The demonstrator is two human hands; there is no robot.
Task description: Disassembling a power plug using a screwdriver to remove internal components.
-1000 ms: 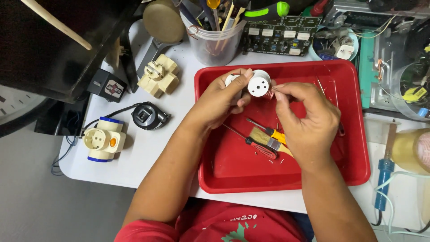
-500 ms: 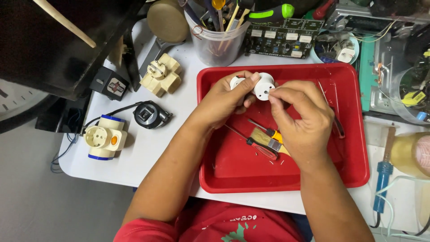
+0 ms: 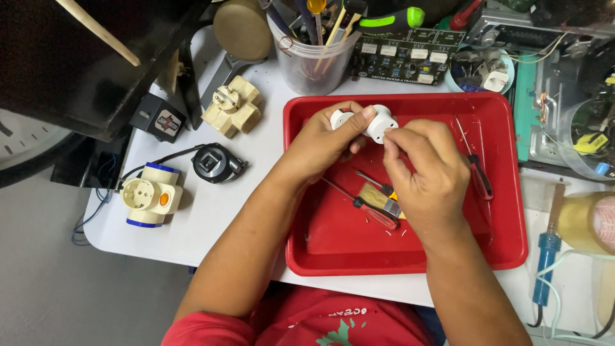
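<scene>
My left hand [image 3: 325, 142] grips a white round plug adapter [image 3: 378, 121] and holds it over the far part of a red plastic tray [image 3: 506, 192]. My right hand [image 3: 426, 172] pinches at the adapter's front face with thumb and forefinger; whatever small part it may hold is hidden by the fingertips. Under my hands in the tray lie a red-handled screwdriver [image 3: 365, 206] and a small brush [image 3: 379, 195]. Another red-handled screwdriver [image 3: 475, 165] lies to the right in the tray.
On the white table left of the tray are a cream multi-socket adapter [image 3: 231, 106], a black round device [image 3: 214, 163], a cream and blue socket adapter [image 3: 149, 194] and a black adapter block [image 3: 157, 118]. A clear cup of tools [image 3: 312, 54], a circuit board [image 3: 402, 57], a soldering iron [image 3: 546, 256] and tape roll [image 3: 589, 221] surround it.
Both hands have stayed over the tray with the adapter. My right fingertips have shifted slightly on its front face.
</scene>
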